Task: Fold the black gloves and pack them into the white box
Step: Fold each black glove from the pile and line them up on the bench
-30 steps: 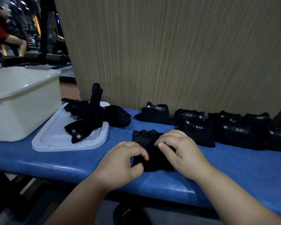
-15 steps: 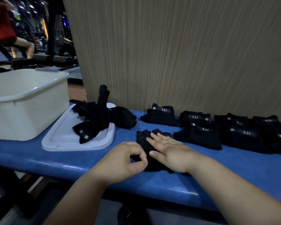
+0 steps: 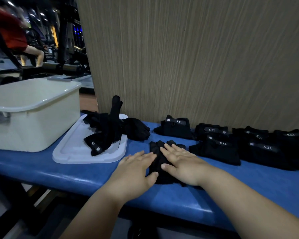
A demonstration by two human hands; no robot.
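Both hands lie flat on a black glove [image 3: 157, 161] on the blue worktop [image 3: 248, 183]. The left hand [image 3: 135, 171] keeps its fingers [image 3: 142, 156] straight and pressed together over the glove's left edge. The right hand [image 3: 181, 163] has its fingers [image 3: 169, 149] straight and slightly spread, pressing the glove's middle - black cloth shows between the two hands and just past the fingers. Beyond the left fingers, loose gloves [image 3: 110, 128] are heaped on a white lid [image 3: 72, 152], with the white box [image 3: 33, 121] further left. Right of the right fingers sit folded gloves [image 3: 217, 147] in a row.

head view, close, forward-down over blue bench [image 3: 248, 190]
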